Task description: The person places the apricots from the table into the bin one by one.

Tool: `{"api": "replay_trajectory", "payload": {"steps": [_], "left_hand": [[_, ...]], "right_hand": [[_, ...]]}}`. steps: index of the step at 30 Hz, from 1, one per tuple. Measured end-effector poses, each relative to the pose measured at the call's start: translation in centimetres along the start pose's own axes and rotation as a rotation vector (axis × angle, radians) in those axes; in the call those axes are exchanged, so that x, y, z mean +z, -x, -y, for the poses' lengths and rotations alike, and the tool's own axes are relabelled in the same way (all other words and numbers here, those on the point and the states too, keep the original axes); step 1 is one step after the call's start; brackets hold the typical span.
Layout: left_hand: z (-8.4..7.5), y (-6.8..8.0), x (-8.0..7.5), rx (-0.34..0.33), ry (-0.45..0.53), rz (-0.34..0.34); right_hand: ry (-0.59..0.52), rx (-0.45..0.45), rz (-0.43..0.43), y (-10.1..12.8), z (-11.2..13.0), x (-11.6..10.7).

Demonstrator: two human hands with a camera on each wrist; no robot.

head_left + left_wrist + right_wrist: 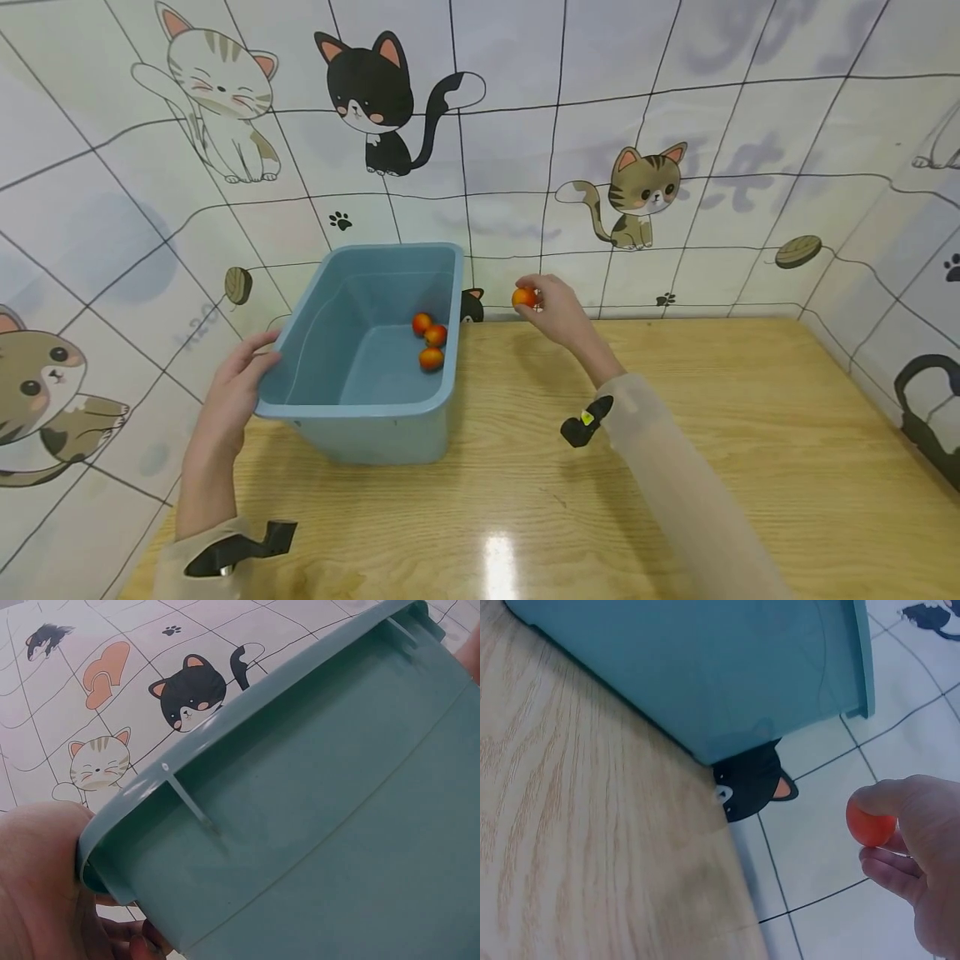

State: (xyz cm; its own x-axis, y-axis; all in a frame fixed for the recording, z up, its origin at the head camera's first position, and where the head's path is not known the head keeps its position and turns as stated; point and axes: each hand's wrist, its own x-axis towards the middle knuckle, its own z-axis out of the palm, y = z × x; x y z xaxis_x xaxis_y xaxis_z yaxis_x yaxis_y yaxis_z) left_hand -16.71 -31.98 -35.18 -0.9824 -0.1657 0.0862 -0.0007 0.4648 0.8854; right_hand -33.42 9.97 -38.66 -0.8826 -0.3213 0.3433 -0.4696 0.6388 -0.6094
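A blue plastic bin [393, 433] stands on the table at the left of the head view. Inside it, against the right wall, lie 3 small orange-red tomatoes [431, 359]. My left hand [234, 396] grips the bin's rim at the near left corner; the left wrist view shows the palm [37, 877] by that rim, with some fingers below it. Right of the bin, above the table's back edge, my right hand [555, 310] pinches another small tomato [524, 297]. In the right wrist view this tomato [870, 821] sits between thumb and fingers, apart from the bin.
The wooden table [525, 500] reaches back to a wall covering [510, 150] printed with cats and grid lines. That covering also closes off the left and right sides. A dark curved shape [926, 408] shows at the far right.
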Motion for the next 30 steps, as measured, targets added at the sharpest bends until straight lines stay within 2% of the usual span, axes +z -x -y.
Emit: {"api": "replay_trajectory", "payload": {"steps": [21, 30], "left_hand": [[0.1, 0.0, 0.0, -0.010, 0.003, 0.001], [0.0, 0.0, 0.0, -0.010, 0.000, 0.004]], "right_hand": [[-0.028, -0.276, -0.032, 0.3, 8.6, -0.7], [-0.047, -0.411, -0.012, 0.9, 11.9, 0.0]]}}
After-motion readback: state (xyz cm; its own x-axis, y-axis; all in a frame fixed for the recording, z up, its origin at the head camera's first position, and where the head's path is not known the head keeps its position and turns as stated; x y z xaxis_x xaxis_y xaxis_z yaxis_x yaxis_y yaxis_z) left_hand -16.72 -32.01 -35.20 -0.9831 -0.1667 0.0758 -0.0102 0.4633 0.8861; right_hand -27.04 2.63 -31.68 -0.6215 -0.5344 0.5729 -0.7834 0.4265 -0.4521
